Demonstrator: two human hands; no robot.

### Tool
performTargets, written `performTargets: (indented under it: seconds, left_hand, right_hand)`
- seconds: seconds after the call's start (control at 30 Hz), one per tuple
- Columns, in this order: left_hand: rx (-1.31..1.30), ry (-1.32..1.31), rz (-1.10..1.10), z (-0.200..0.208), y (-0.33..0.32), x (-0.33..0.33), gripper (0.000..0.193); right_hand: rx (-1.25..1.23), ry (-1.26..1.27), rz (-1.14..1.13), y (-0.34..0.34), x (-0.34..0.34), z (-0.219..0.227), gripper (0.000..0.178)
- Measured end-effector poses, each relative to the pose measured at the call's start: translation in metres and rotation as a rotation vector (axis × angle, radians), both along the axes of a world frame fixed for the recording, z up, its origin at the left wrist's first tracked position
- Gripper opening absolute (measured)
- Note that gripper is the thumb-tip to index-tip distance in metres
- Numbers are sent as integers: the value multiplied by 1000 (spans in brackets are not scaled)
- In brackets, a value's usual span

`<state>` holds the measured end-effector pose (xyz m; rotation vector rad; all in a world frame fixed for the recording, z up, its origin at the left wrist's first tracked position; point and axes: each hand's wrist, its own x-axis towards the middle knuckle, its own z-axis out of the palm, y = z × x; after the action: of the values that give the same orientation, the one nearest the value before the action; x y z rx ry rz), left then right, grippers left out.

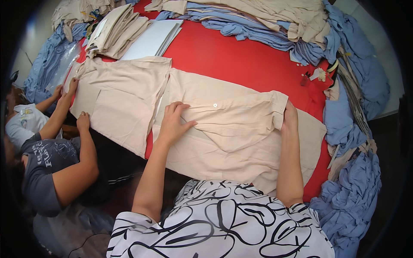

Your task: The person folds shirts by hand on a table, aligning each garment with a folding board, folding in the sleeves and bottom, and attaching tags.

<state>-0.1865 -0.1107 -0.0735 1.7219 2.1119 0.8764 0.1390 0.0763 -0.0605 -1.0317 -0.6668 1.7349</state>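
A beige shirt [241, 124] lies spread in front of me on the red table, wrinkled along its length, with a small white button [215, 105] near its middle. My left hand [173, 122] rests on the cloth at its left end, thumb and fingers apart. At the other end, my right hand [290, 117] grips the shirt's folded edge, which is lifted slightly; its fingertips are partly behind the cloth. Beneath the right end, more flat beige cloth [313, 133] shows. A second beige garment [124, 92] lies flat just left of my left hand.
Two people sit at the left; a co-worker's hands [83, 121] touch the second garment. Folded beige garments [118, 32] and white sheets [148, 38] lie at the far left. Piles of blue and beige clothes [258, 19] line the back, and blue cloth [350, 193] heaps up at right.
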Motion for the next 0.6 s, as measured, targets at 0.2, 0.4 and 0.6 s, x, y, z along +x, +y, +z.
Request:
performTargets:
  seconds: [0.2, 0.4, 0.6]
  left_hand:
    - [-33, -133, -28, 2, 14, -2, 38]
    - [-4, -14, -151, 3, 14, -18, 49]
    - [83, 98, -129, -4, 15, -11, 49]
  right_hand:
    - [13, -212, 82, 8, 24, -11, 24]
    - [193, -599, 232, -1, 10, 4, 24]
    - [398, -602, 181, 5, 9, -17, 22]
